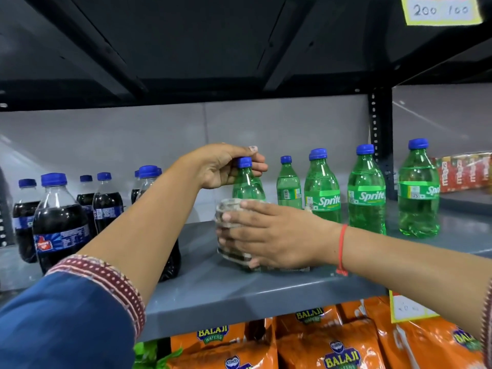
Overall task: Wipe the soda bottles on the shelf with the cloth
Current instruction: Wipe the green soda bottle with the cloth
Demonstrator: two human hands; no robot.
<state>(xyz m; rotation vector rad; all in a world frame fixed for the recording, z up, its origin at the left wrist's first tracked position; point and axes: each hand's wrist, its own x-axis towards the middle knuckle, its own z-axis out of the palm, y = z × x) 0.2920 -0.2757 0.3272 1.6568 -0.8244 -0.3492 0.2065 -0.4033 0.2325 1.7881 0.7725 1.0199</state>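
We pinch Sprite bottle (247,186) cap with left hand (226,166); right hand (269,235) fingers wrap cloth (229,209) round body. Hard rub risks toppling neighbouring Sprite bottles (322,193).

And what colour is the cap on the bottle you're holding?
Blue, the cap under the left hand, seen in the head view.

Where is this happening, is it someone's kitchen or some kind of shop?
Most likely a small grocery shop. Rows of identical green soda bottles and dark cola bottles stand on a metal shelf, a handwritten price tag hangs above, and snack packets are stacked below.
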